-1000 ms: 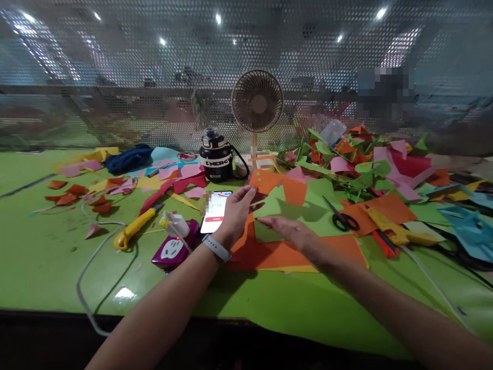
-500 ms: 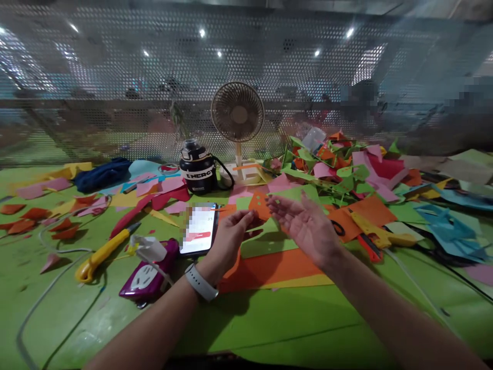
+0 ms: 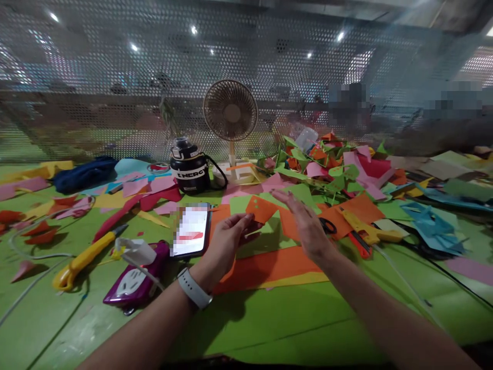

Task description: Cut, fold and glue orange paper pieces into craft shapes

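Note:
Between thumb and fingers my left hand (image 3: 230,237) pinches a small orange piece of paper (image 3: 262,208) with little holes in it. My right hand (image 3: 308,228) is raised just to its right, fingers stretched out, holding nothing. Below both hands lie a long orange sheet (image 3: 265,268) with a yellow edge under it and some green paper. A phone (image 3: 191,230) with a lit screen rests left of my left hand. Scissors with a black handle loop (image 3: 327,225) show beside my right hand, partly covered.
A purple power strip (image 3: 134,282) and a yellow-handled tool (image 3: 88,259) lie at left. Behind stand a black bottle (image 3: 188,169) and a fan (image 3: 231,110). A yellow glue gun (image 3: 364,227) and a heap of paper scraps (image 3: 327,167) are at right. Cables cross the green table (image 3: 277,324).
My right hand has moved off the orange paper and turned edge-on, fingers straight. My left hand still holds the paper. The view has shifted slightly to the right.

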Demonstrator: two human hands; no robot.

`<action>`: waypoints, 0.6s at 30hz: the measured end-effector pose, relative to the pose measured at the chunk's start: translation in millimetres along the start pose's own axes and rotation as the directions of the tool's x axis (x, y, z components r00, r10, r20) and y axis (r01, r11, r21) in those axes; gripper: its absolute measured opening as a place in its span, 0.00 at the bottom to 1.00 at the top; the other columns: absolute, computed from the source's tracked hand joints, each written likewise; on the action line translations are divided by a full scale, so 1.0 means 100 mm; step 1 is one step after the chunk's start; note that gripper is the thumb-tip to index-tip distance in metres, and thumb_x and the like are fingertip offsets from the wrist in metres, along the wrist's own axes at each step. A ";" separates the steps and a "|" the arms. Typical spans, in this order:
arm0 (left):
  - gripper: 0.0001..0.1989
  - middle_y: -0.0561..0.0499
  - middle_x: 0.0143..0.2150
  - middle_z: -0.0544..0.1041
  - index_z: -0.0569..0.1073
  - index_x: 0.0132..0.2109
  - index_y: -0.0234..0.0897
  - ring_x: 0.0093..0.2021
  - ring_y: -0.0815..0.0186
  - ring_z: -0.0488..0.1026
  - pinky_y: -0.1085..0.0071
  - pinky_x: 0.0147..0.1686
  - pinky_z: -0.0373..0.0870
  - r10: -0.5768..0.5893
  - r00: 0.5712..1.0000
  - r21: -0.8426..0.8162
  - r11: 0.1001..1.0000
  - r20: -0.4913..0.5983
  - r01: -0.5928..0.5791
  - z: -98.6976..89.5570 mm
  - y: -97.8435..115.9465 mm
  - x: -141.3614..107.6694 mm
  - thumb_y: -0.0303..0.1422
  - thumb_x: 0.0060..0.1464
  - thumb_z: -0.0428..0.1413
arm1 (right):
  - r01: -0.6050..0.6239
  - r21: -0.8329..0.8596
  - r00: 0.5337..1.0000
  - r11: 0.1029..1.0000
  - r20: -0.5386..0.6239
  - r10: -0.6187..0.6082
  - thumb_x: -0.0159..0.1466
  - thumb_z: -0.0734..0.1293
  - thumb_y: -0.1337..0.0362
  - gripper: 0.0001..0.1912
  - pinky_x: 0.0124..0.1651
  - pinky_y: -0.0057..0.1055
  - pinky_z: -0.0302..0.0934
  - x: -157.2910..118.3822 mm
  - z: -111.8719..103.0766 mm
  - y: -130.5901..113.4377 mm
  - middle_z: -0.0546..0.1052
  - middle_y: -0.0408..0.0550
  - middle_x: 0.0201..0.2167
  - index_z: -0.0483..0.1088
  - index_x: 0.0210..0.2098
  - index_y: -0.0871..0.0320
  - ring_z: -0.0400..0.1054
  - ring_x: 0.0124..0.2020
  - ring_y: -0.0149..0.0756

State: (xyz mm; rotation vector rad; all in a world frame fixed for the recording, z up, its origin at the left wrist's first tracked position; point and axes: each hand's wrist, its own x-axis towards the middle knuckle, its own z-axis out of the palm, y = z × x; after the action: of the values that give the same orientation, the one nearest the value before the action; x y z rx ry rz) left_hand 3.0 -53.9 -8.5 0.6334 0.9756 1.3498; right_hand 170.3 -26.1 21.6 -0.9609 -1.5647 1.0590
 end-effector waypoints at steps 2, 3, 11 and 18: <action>0.07 0.47 0.30 0.80 0.77 0.32 0.31 0.33 0.65 0.78 0.69 0.37 0.74 0.018 0.999 -0.010 1.000 -0.027 -0.018 -0.02 0.01 0.03 0.31 0.47 0.65 | 0.014 -0.142 1.000 0.990 -0.002 -0.014 0.66 0.58 0.48 0.23 0.65 0.42 0.49 0.01 -0.04 -0.06 0.72 0.49 0.57 0.74 0.50 0.53 0.60 0.61 0.41; 0.07 0.47 0.30 0.80 0.77 0.32 0.31 0.32 0.66 0.78 0.70 0.37 0.74 0.028 0.999 -0.020 0.999 -0.038 -0.029 -0.03 0.02 0.05 0.31 0.46 0.65 | 0.035 -0.218 0.999 0.975 0.023 -0.030 0.66 0.59 0.50 0.22 0.62 0.42 0.52 0.00 -0.06 -0.09 0.73 0.51 0.54 0.75 0.48 0.54 0.63 0.58 0.42; 0.11 0.49 0.29 0.80 0.76 0.30 0.32 0.33 0.65 0.79 0.70 0.38 0.74 0.155 0.976 -0.150 0.973 -0.150 -0.177 -0.05 0.05 0.12 0.30 0.39 0.68 | 0.307 -0.770 0.900 0.559 0.426 0.092 0.66 0.60 0.55 0.22 0.52 0.47 0.63 -0.26 -0.10 -0.01 0.74 0.61 0.51 0.73 0.52 0.62 0.67 0.53 0.52; 0.12 0.48 0.31 0.81 0.77 0.31 0.32 0.34 0.64 0.79 0.70 0.39 0.74 0.165 0.979 -0.134 0.975 -0.117 -0.180 -0.07 0.04 0.11 0.32 0.38 0.69 | 0.313 -0.901 0.905 0.299 0.379 0.195 0.66 0.52 0.43 0.38 0.57 0.56 0.57 -0.28 -0.06 0.29 0.64 0.68 0.61 0.60 0.63 0.65 0.54 0.63 0.62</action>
State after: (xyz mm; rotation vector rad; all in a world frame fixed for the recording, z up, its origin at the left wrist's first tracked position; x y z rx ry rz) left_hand -5.4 -43.3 -10.4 0.5519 0.9132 1.6063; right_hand 184.9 -42.0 -12.8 -1.4784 -2.7161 0.0754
